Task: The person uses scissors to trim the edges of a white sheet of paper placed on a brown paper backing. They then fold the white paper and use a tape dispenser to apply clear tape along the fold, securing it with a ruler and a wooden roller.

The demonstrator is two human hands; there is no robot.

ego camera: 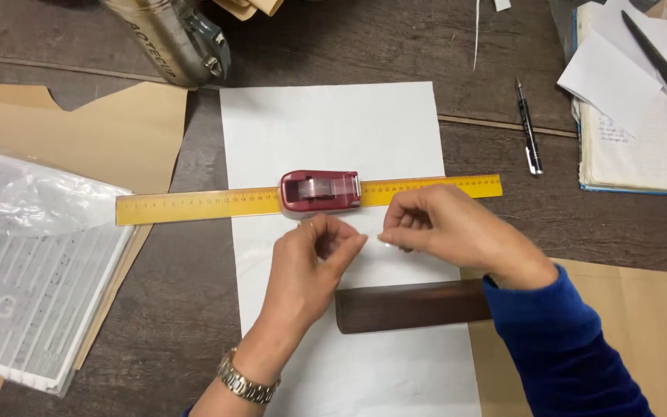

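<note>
While pinching a tape strip: both hands (372, 235), nr dispenser (320, 190) on ruler (194, 206).

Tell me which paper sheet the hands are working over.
The large white sheet under the yellow ruler, not the loose white papers top right.

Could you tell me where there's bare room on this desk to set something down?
Bare white sheet lies above the ruler, and bare wood between it and the pen. It's crowded around both hands by the tape dispenser and dark block.
</note>
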